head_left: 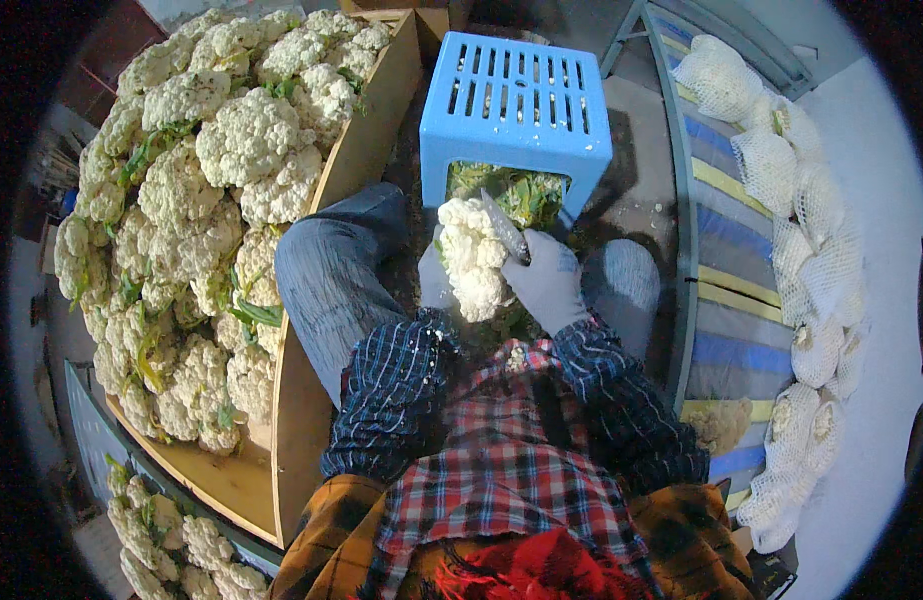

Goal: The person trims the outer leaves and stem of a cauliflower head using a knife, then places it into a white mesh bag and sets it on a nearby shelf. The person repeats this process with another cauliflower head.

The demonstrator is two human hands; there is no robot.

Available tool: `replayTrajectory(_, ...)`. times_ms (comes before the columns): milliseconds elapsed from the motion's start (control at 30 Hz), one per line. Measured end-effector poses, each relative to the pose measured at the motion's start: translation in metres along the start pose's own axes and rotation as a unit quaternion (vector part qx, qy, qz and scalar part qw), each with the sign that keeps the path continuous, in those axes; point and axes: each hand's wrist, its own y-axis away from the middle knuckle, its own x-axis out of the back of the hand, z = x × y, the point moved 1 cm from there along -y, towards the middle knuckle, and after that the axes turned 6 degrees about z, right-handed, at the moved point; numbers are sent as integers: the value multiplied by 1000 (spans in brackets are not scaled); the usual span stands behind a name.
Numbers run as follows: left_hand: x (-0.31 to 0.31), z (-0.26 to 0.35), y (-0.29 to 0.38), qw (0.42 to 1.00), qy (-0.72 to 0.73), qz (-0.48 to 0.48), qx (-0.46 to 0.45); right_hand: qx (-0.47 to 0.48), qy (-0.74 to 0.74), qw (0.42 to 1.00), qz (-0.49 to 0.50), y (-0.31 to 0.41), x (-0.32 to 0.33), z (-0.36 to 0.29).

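Observation:
A trimmed white cauliflower head (472, 259) is in front of me, above my lap. My left hand (433, 274), in a pale work glove, holds it from the left side, its fingers partly hidden behind the curds. In my gloved right hand (547, 279) is a knife (504, 225), its blade pointing up and to the left along the cauliflower's right edge. The knuckles of that hand are close against the curds. Just beyond stands a blue plastic stool (517, 139) with a slotted top. Cut green leaves (536, 196) lie beneath it.
To my left a wooden bin (300, 420) is heaped with cauliflower heads (247, 135). More cauliflowers (180, 547) lie at lower left. On the right, a striped platform (731, 292) with a metal frame carries net-wrapped cauliflowers (814, 349) along the wall and a brownish clump (720, 425).

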Motion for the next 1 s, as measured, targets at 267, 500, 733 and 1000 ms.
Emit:
replayTrajectory(267,-5,3,1,999,18,44,-12,-13,38,998,-41,-7,0,-2)
replayTrajectory(500,-19,9,11,993,-104,48,-8,36,53,994,-92,-14,4,12)
replayTrajectory(733,-31,23,2,971,202,-13,124,15,40,988,-150,-19,50,30)
replayTrajectory(1000,-42,8,-9,955,253,-153,9,0,-76,995,-60,-2,89,39)
